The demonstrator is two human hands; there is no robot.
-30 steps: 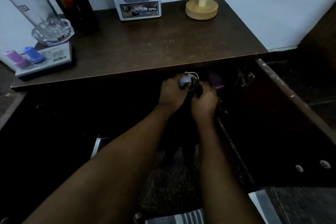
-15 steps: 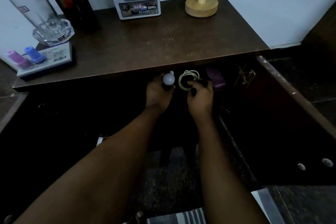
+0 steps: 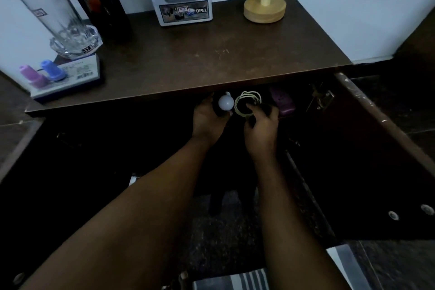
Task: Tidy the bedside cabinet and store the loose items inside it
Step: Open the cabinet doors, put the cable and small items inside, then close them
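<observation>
Both my hands reach into the dark open cabinet under the brown top (image 3: 211,61). My left hand (image 3: 207,120) grips a white light bulb (image 3: 226,102) just below the top's front edge. Beside it, my right hand (image 3: 261,125) pinches a coiled pale cable (image 3: 247,105) that lies on the shelf. A purple block-shaped item (image 3: 282,101) sits on the shelf right of the cable. The shelf's depth is too dark to see.
On the top stand a tall glass (image 3: 61,21), a black mesh pen holder (image 3: 101,4), a tissue holder (image 3: 183,4) and a wooden lamp base (image 3: 264,8). Two small bottles (image 3: 44,73) lie on a box at the left. The right cabinet door (image 3: 376,160) hangs open.
My hands have drawn apart inside the cabinet. The left one carried the bulb to the left, and the coiled cable now shows fully beside it.
</observation>
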